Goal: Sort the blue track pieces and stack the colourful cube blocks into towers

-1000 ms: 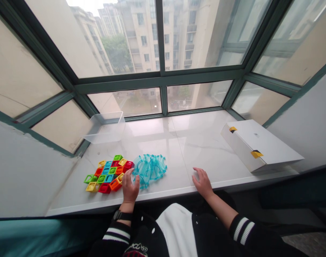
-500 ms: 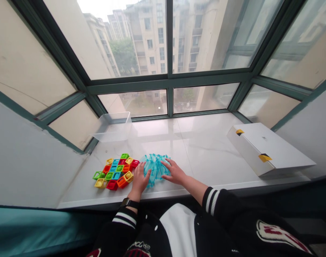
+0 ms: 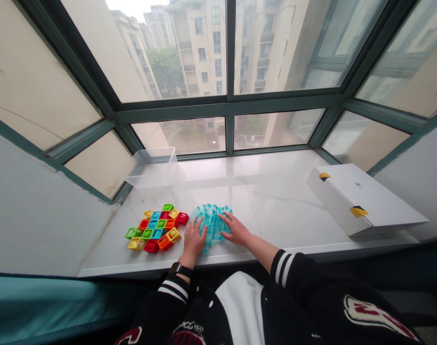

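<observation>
A pile of clear light-blue plastic pieces [image 3: 212, 221] lies on the white windowsill in front of me; their exact kind is hard to make out. On its left side rests my left hand [image 3: 194, 238], fingers spread over the edge of the pile. My right hand [image 3: 236, 230] touches the pile from the right, its fingers also apart. Neither hand grips a piece that I can see. Just left of my left hand sits a cluster of coloured square plastic blocks [image 3: 157, 234] in red, orange, yellow, green and blue.
A clear plastic bin [image 3: 155, 167] stands at the back left by the window. To the right is a white box [image 3: 369, 199] with black-and-yellow tabs. The white marble-look sill [image 3: 276, 191] ends at a front edge near my body; window frames enclose the back.
My left hand has shifted slightly right, further onto the light-blue pieces. The right hand stays at the pile's right side. The view has tilted a little.
</observation>
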Demonstrator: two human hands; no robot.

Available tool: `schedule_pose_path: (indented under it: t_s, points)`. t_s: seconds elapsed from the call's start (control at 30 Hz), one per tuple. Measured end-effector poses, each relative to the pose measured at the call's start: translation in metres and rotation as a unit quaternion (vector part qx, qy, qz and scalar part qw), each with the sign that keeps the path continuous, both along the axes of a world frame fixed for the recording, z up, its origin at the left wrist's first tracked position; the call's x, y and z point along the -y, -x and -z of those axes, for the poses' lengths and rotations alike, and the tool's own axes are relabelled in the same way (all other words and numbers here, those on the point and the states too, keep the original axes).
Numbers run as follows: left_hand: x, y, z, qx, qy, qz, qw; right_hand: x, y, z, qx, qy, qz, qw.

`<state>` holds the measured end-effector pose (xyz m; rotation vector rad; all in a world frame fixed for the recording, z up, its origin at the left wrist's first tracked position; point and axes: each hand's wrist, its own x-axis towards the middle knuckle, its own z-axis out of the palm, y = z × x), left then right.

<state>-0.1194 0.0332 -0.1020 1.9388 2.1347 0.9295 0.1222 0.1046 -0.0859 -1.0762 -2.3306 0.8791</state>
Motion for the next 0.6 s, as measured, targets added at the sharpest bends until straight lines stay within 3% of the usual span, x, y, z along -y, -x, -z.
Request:
schedule_pose_path:
  t_s: [0.43,0.6]
  points:
    - [0.0,-0.073,-0.006,0.009,0.009,0.004,1.0,0.022,-0.071,0.006,-0.031,-0.04,0.051,0.997]
    - [-0.002,-0.089,-0.005,0.028,-0.006,-0.014,0.999,0.024,-0.082,0.009,-0.028,-0.048,0.061,0.997]
